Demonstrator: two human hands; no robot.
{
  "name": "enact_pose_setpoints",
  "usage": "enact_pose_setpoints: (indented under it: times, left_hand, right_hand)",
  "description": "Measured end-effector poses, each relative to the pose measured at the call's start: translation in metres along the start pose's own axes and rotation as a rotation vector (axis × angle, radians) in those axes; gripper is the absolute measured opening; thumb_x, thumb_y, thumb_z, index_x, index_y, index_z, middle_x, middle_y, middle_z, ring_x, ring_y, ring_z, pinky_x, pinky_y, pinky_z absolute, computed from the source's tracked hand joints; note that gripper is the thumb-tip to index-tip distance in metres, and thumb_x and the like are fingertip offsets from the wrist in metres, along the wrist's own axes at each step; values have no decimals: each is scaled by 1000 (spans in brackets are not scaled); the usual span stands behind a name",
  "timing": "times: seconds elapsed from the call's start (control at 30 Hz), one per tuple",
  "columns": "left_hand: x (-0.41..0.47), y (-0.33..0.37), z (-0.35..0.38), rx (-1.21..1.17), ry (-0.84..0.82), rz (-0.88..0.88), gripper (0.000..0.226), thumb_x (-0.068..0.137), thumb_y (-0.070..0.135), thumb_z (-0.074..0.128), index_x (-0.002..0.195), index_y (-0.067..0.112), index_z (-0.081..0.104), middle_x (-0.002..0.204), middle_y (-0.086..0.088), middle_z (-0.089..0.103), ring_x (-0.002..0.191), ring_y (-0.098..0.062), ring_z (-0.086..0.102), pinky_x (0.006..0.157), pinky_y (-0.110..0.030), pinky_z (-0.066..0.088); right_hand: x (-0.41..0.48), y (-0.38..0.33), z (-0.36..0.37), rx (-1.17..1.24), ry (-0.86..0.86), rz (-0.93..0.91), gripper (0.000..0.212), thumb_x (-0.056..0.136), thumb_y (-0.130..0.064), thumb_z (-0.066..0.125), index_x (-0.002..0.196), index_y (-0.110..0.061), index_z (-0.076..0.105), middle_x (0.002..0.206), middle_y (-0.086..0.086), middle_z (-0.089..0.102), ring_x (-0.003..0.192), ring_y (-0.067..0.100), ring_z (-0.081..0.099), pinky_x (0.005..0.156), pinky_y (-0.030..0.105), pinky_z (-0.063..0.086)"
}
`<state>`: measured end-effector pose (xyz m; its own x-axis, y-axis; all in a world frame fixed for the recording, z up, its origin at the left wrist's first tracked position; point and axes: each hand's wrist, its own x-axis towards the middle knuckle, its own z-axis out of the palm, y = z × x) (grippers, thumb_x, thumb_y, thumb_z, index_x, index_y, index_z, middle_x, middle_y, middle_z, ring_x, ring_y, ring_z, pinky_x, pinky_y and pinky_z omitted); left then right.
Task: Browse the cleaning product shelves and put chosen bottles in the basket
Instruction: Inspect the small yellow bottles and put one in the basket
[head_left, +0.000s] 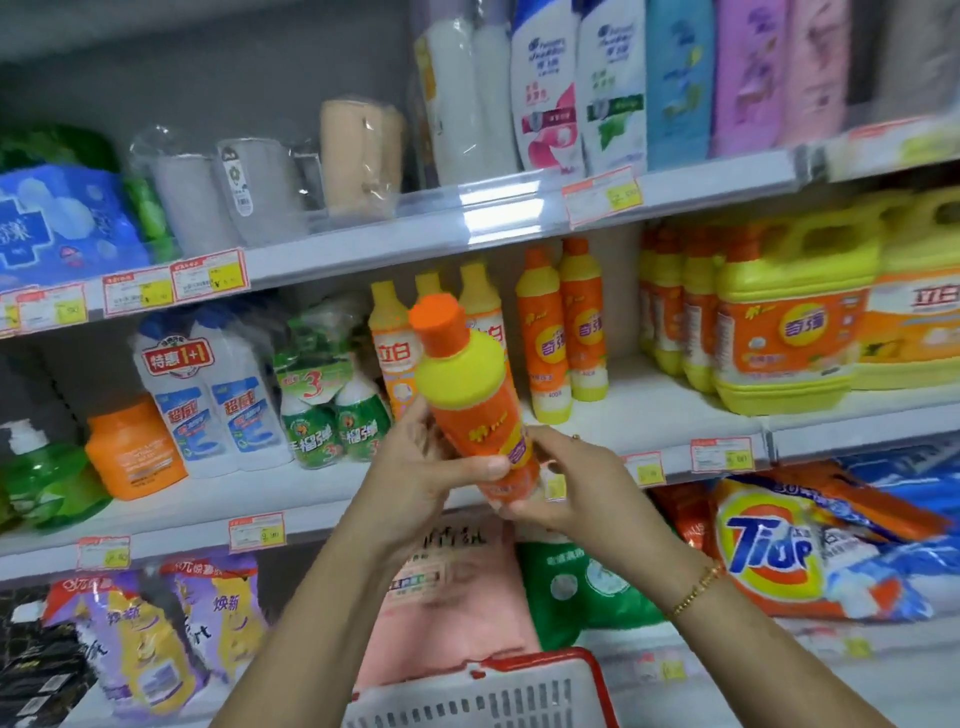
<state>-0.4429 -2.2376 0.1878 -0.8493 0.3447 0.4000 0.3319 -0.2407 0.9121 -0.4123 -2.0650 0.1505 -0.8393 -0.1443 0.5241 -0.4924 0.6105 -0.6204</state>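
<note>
Both my hands hold one detergent bottle (470, 395) in front of the middle shelf; it is orange and yellow with an orange cap, and it leans to the left. My left hand (431, 462) grips its lower body, thumb across the label. My right hand (563, 483) cups the bottle's base from the right. The basket (519, 693), grey mesh with a red rim, hangs at the bottom centre below my forearms. Its inside is hidden.
Matching orange bottles (563, 325) stand on the middle shelf (675, 415) behind, next to large yellow jugs (789, 317). White and green bottles (218, 395) fill the left side. Shampoo bottles (576, 83) stand above. Tide bags (779, 551) and refill pouches (156, 639) lie below.
</note>
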Motion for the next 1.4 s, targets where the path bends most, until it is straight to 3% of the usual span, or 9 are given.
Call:
enact_pose_setpoints:
  times: [0.27, 0.53, 0.63, 0.7, 0.83, 0.93, 1.07, 1.2, 1.4]
  left_hand:
    - [102, -11, 86, 116, -105, 31, 53, 62, -7, 79, 108, 14, 65, 107, -3, 72, 99, -14, 68, 88, -29, 53]
    - [166, -79, 123, 274, -137, -75, 28, 76, 3, 75, 100, 17, 68, 98, 3, 74, 93, -9, 69, 85, -23, 53]
    - [183, -92, 125, 328, -106, -96, 60, 68, 26, 84, 121, 9, 60, 111, 0, 69, 102, -9, 66, 95, -26, 51]
    - [189, -100, 129, 456, -45, -84, 75, 70, 31, 83, 131, 6, 49, 116, 8, 61, 104, -1, 59, 89, -16, 47]
    - [195, -131, 128, 666, 172, -21, 61, 74, 51, 75, 116, 15, 50, 97, 6, 57, 88, -9, 54, 78, -22, 41]
    - [201, -157, 125, 664, 314, -71, 31, 90, 36, 64, 106, 15, 49, 91, 6, 58, 87, -13, 55, 75, -18, 36]
    - [218, -174, 128, 756, 426, -148, 52, 84, 23, 68, 126, 0, 48, 123, -20, 57, 113, -38, 53, 98, -42, 43]
    - [229, -174, 132, 801, 481, -256, 64, 83, 26, 72, 132, 1, 41, 133, -21, 45, 123, -39, 45, 103, -42, 39]
    - [250, -164, 139, 745, 436, -261, 58, 78, 40, 76, 119, 3, 59, 118, -14, 66, 106, -33, 63, 86, -35, 51]
  right_hand:
    - [20, 66, -65, -229, 350, 124, 44, 79, -40, 70, 115, -24, 52, 95, -3, 63, 86, 17, 58, 65, 27, 38]
    - [32, 138, -95, -305, 441, 274, 55, 80, -27, 74, 127, -17, 48, 107, 6, 62, 99, 26, 58, 69, 26, 33]
    - [47, 152, -99, -331, 474, 297, 56, 78, -28, 75, 124, -15, 47, 107, 8, 62, 98, 28, 59, 72, 31, 40]
    - [52, 159, -93, -345, 480, 322, 52, 79, -30, 74, 120, -15, 46, 104, 8, 62, 96, 29, 60, 73, 34, 43]
    - [54, 175, -82, -368, 495, 409, 69, 82, -36, 69, 138, -14, 36, 116, 10, 58, 104, 30, 58, 79, 35, 45]
    - [57, 179, -79, -378, 538, 453, 66, 84, -40, 66, 137, -12, 38, 117, 11, 59, 104, 30, 58, 81, 33, 44]
    - [57, 178, -74, -395, 564, 463, 66, 87, -42, 62, 139, -14, 34, 114, 9, 60, 103, 28, 58, 81, 32, 43]
    - [58, 178, -73, -417, 550, 477, 60, 89, -44, 58, 135, -12, 36, 116, 9, 59, 104, 26, 58, 81, 31, 43]
    - [59, 176, -74, -412, 545, 500, 55, 89, -42, 59, 130, -10, 40, 116, 10, 59, 105, 26, 58, 81, 30, 43]
